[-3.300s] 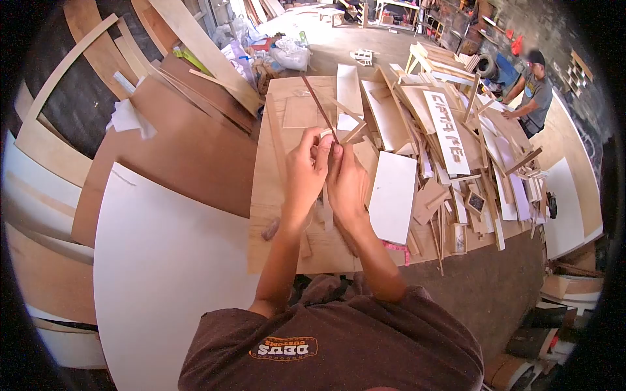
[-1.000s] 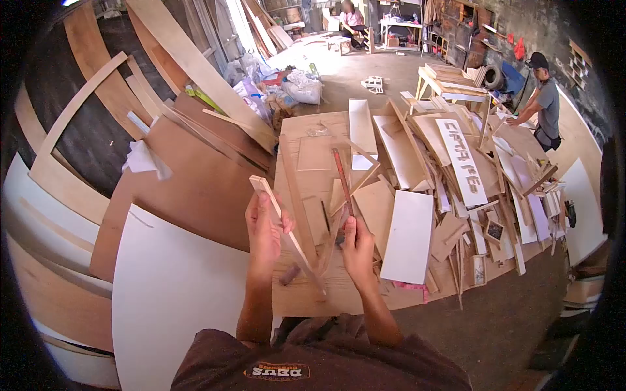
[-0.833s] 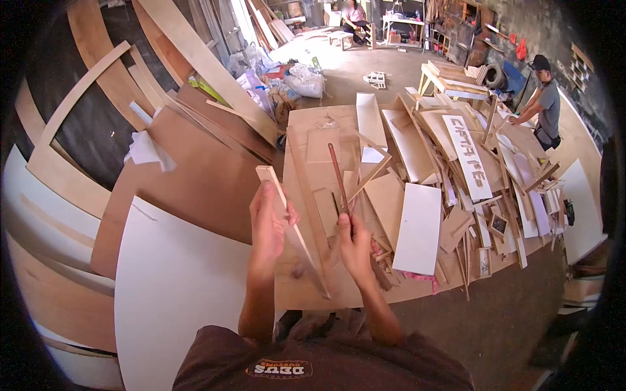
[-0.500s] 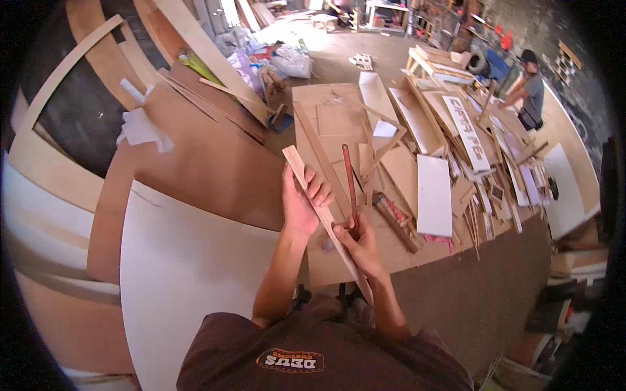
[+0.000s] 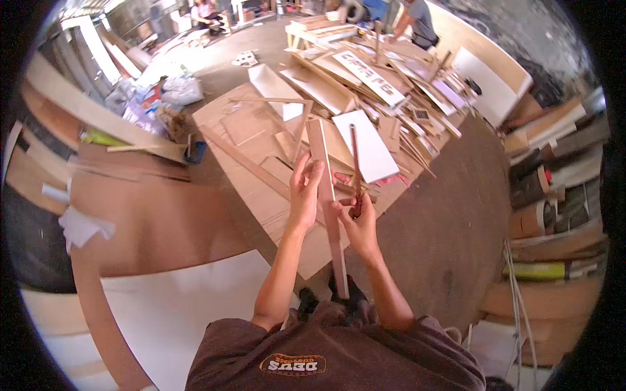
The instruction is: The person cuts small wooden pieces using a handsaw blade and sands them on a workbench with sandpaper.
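Observation:
A long, narrow wooden strip stands nearly upright in front of my body, between my hands. My left hand is at its left side, with bent fingers against the upper part. My right hand is closed around the lower end of a thin reddish-brown bar with a hole near its tip. The thumb of that hand also presses on the strip's right edge. What the bar is, I cannot make out for sure. Below my hands, the strip's lower end reaches down toward my dark shoes.
Ahead lies a large brown board with a wooden frame, a white panel and piled offcuts. A lettered board rests in the pile. Another person stands beyond it. A white sheet lies at left; stacked boards line the right.
My view has turned to the right. The wooden strip has swung from a slant to nearly upright, and my left fingers no longer wrap across its front. The reddish-brown bar stays in my right hand.

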`<state>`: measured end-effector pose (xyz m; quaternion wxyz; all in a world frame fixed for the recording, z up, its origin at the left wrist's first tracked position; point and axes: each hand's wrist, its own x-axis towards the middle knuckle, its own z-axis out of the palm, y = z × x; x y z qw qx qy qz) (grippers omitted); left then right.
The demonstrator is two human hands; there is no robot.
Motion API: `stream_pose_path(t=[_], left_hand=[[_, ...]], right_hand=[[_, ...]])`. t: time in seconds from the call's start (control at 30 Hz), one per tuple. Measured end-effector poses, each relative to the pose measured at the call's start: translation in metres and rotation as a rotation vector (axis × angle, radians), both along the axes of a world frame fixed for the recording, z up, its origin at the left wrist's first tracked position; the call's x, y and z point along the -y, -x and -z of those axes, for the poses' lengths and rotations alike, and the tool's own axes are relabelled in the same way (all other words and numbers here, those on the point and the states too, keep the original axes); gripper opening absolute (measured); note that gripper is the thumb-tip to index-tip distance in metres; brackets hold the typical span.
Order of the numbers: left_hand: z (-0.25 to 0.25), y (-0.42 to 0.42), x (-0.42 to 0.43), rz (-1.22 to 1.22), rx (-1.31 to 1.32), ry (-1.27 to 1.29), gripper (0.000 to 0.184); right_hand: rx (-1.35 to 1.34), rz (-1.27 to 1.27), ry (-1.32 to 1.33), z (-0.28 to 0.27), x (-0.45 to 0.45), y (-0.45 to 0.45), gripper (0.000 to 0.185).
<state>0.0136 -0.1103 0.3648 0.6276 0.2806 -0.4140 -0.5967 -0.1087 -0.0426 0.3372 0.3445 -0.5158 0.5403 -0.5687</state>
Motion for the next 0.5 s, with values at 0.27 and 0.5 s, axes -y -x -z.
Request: stream_pose_path(t=[0.27,0.5], left_hand=[[0.019,0.049,0.036,0.143,0.490,0.001,0.041],[0.069,0.071,0.058,0.345,0.684,-0.042,0.042]], right_hand=[[0.277,0.360,0.045,-0.015,0.051,0.060,0.022],[0.505,0.367,-0.107,0.024,0.092,0.096,0.023]])
